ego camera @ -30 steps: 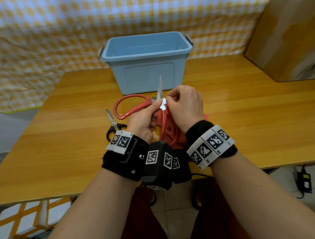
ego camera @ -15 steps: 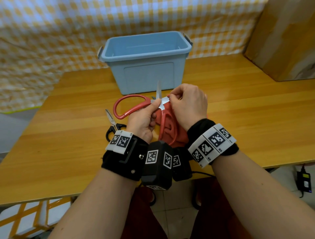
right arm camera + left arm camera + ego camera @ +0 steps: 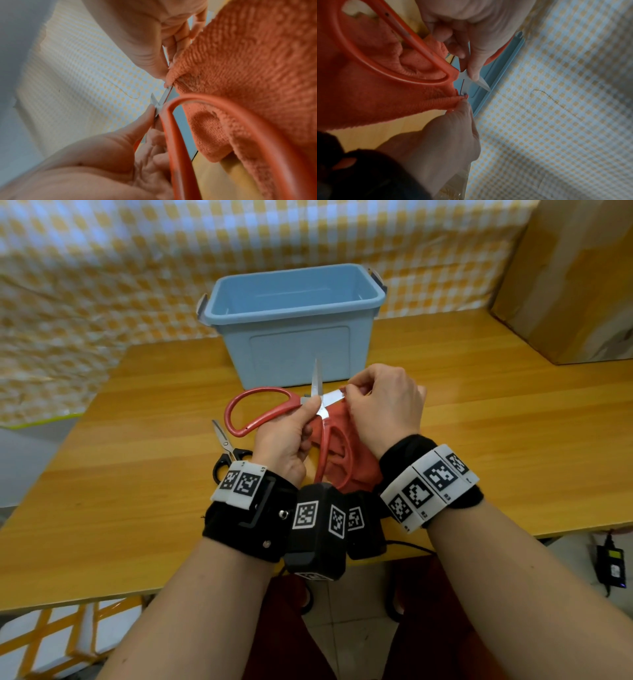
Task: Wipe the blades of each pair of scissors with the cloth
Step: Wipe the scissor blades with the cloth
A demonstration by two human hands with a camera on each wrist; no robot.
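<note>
Judging by the layout, the job is partway: the small black-handled scissors (image 3: 227, 451) lie closed on the table (image 3: 513, 440) left of the left hand (image 3: 284, 440), apparently not being handled. That hand's thumb and fingers pinch the red-handled scissors (image 3: 263, 409) at the pivot, blades spread, one pointing up past the fingertips. The right hand (image 3: 383, 409) pinches the orange cloth (image 3: 346, 453) around the other blade, only a short stretch showing between the hands.

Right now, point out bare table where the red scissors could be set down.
Bare wood lies right of the right hand, toward the cardboard box, and along the table front left. It is crowded between the black scissors, left hand, cloth and blue bin.
</note>
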